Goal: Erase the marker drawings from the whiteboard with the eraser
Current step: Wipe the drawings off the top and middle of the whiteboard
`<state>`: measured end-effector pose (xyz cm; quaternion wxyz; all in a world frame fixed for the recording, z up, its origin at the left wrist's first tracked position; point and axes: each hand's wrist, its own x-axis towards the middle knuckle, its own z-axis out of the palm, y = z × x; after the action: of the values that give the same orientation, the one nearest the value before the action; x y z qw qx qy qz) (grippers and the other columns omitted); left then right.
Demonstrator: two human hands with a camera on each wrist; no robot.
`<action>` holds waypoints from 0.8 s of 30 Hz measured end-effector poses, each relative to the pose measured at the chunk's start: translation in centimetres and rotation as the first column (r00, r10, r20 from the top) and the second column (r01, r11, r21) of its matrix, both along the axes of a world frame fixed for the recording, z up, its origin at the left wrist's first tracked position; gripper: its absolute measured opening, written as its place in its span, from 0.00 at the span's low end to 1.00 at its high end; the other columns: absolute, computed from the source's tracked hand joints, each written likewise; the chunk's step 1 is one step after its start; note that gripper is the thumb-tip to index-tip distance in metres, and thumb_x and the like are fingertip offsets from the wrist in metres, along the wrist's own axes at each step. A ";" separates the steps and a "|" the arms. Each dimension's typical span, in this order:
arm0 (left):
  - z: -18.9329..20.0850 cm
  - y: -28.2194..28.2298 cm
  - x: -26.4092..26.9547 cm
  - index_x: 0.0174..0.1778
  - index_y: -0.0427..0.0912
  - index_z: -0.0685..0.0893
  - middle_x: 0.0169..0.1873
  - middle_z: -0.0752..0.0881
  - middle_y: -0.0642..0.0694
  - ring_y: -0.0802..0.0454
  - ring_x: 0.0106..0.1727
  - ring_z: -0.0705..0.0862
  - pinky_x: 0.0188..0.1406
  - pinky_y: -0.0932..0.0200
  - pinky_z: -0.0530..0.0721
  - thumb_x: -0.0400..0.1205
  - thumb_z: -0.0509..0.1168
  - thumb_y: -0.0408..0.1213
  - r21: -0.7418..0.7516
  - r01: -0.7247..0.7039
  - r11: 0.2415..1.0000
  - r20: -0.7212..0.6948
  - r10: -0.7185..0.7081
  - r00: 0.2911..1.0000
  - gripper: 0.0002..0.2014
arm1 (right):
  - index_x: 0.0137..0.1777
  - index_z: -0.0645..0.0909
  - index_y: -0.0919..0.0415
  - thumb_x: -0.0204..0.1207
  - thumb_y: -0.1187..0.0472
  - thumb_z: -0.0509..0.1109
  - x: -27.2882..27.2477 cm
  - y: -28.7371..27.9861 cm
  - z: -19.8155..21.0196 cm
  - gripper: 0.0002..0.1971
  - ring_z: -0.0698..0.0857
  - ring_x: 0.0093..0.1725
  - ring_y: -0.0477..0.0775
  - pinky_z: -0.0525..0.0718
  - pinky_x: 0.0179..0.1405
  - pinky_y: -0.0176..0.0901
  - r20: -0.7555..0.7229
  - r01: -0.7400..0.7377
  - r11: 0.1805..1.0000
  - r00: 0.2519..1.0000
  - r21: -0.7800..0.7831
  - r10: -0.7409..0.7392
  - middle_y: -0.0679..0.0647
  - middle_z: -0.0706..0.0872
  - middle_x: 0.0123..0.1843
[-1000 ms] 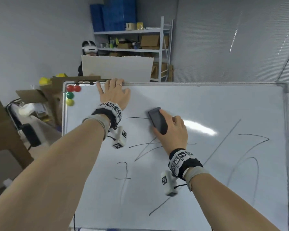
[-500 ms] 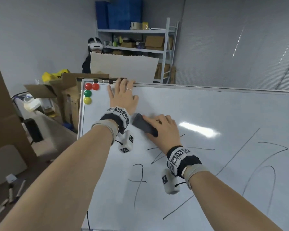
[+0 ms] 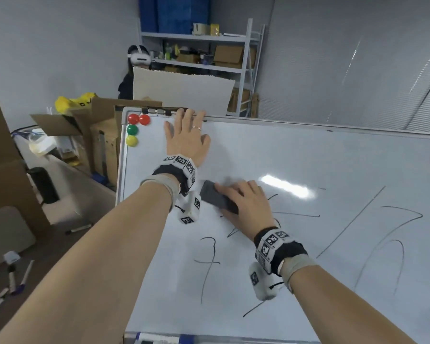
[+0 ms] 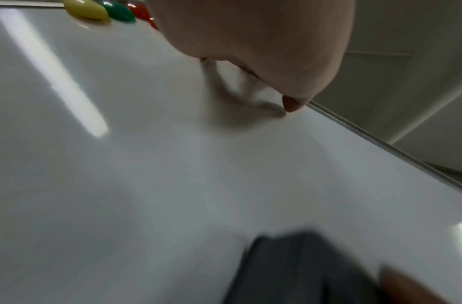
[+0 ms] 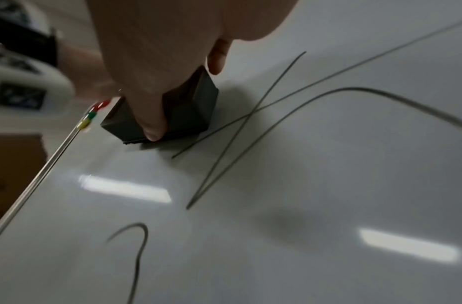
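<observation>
The whiteboard [image 3: 333,160] fills the head view, with black marker lines [image 3: 372,219] across its middle and right. My right hand [image 3: 246,202] grips a dark grey eraser [image 3: 216,197] and presses it flat on the board, just below my left wrist. In the right wrist view the eraser [image 5: 188,109] sits at the upper end of crossing lines [image 5: 250,115], thumb and fingers around it. My left hand [image 3: 186,137] lies flat on the board's upper left, fingertips over the top edge. In the left wrist view the eraser [image 4: 302,267] shows blurred at the bottom.
Red, green and yellow magnets [image 3: 132,131] sit in the board's top left corner. Cardboard boxes [image 3: 99,135] stand left of the board, with markers on the floor [image 3: 18,276]. A person in a headset [image 3: 138,58] and metal shelving [image 3: 209,50] are behind.
My right hand has swept the eraser leftward toward my left wrist, and the marks at the board's upper middle have gone. The left hand has stayed at the top edge.
</observation>
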<state>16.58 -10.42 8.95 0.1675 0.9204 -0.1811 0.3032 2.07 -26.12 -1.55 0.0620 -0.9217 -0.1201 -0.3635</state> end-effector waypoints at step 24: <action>-17.0 10.8 -12.1 0.87 0.41 0.50 0.87 0.51 0.42 0.42 0.86 0.54 0.82 0.35 0.53 0.82 0.56 0.54 -0.354 -0.684 0.638 -0.578 0.426 0.696 0.40 | 0.70 0.81 0.47 0.66 0.49 0.81 -4.0 3.0 -7.7 0.30 0.79 0.52 0.59 0.78 0.53 0.53 -0.157 -0.138 0.990 0.979 -0.029 0.131 0.52 0.81 0.52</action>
<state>4.52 0.41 -8.01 0.3536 0.8849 0.2570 0.1610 -1.92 -23.10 -9.24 0.0771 -0.9380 -0.1843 -0.2834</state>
